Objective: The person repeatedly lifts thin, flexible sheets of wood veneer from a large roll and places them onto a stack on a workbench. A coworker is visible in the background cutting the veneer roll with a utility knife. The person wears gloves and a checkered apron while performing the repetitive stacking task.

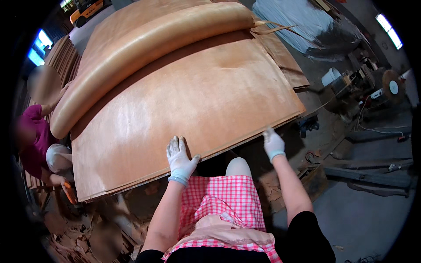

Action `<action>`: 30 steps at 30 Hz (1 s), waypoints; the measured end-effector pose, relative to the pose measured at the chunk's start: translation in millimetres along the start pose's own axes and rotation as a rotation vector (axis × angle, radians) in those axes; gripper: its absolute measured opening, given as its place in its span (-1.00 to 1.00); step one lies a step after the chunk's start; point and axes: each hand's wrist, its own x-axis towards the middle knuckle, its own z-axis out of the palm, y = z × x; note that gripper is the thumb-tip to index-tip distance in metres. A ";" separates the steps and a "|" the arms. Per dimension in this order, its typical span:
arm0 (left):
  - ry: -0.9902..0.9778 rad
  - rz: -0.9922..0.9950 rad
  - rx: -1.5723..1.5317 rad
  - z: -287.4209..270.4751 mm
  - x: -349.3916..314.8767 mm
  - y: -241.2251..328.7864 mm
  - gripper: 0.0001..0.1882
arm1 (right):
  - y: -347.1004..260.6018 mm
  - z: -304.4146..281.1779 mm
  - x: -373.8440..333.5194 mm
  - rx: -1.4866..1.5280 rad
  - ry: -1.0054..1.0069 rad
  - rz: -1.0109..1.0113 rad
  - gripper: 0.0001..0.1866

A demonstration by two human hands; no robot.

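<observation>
A broad stack of thin wood veneer sheets (197,101) spreads out before me, its near edge running up toward the right. My left hand (179,158), in a white glove, rests flat on the top sheet near that edge, fingers stretched and thumb apart. My right hand (274,143), also gloved, is closed at the near edge farther right. Its curled fingers appear to pinch the sheet's rim, though the fingertips are partly hidden. A long, thick roll of pale veneer (153,52) lies bowed across the far part of the stack.
At the left, a co-worker in a purple top (37,140) stands beside the stack, one hand near an orange object (69,193). Veneer scraps (74,234) litter the lower left. Machinery (372,83), a white bucket (330,76) and a plastic-covered pile (302,28) stand right.
</observation>
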 end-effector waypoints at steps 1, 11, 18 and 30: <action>-0.002 -0.007 0.001 -1.9 -2.7 -3.3 0.03 | -4.1 -7.8 6.3 -0.020 -0.051 0.110 -0.58; -0.093 0.274 0.061 6.4 -68.6 -4.1 -0.13 | -48.6 30.6 -38.7 0.072 -0.179 -0.212 -0.57; 0.110 -0.320 0.221 -40.2 -68.5 -57.1 -0.16 | -51.7 22.8 -32.5 0.041 -0.244 -0.193 -0.59; 0.199 -0.630 0.222 -71.1 -69.3 -187.7 -0.22 | -63.1 21.1 -37.6 -0.021 -0.233 -0.196 -0.57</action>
